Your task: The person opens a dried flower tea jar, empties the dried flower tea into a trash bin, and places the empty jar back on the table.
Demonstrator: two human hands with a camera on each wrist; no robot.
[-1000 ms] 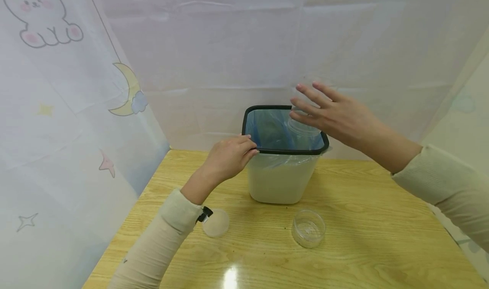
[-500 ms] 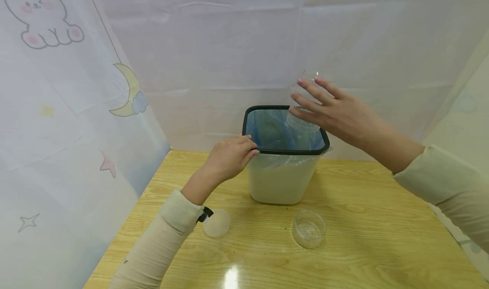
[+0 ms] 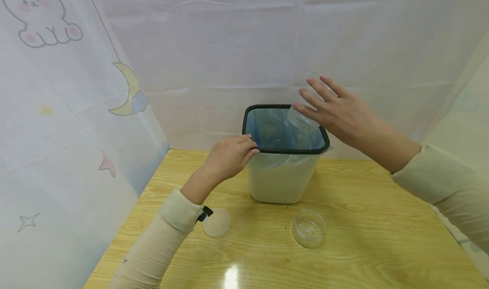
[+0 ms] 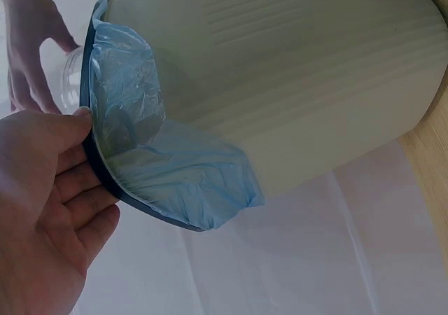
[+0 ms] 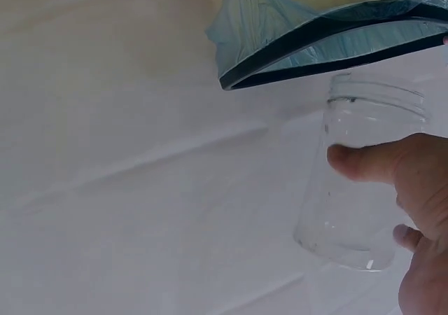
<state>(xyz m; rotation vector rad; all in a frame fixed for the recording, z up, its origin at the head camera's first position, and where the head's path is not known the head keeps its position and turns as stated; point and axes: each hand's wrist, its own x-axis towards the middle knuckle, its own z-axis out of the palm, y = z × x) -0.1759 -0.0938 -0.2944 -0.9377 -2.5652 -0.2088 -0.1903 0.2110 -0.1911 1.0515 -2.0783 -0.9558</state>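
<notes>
A white bin (image 3: 280, 180) with a black rim stands on the wooden table, lined with a translucent blue bag (image 4: 189, 171). My left hand (image 3: 231, 155) grips the rim at its near left corner, thumb on one side and fingers on the other, as the left wrist view shows. Over the far right of the opening, my right hand (image 3: 341, 113) holds a clear jar (image 5: 350, 210). The jar is tipped over, its threaded mouth (image 3: 302, 119) pointing down into the bin. No contents show inside it. In the head view my right hand hides most of its body.
In front of the bin sits a clear round container (image 3: 309, 229). A whitish round lid (image 3: 216, 223) lies near my left sleeve. Small dark specks dot the table (image 3: 363, 234). A pale cloth backdrop (image 3: 214, 47) hangs close behind the bin.
My right hand has shifted slightly right, and the jar's tilt has changed, its mouth rising a little. The left hand has kept its grip on the rim, and the bin has stayed put.
</notes>
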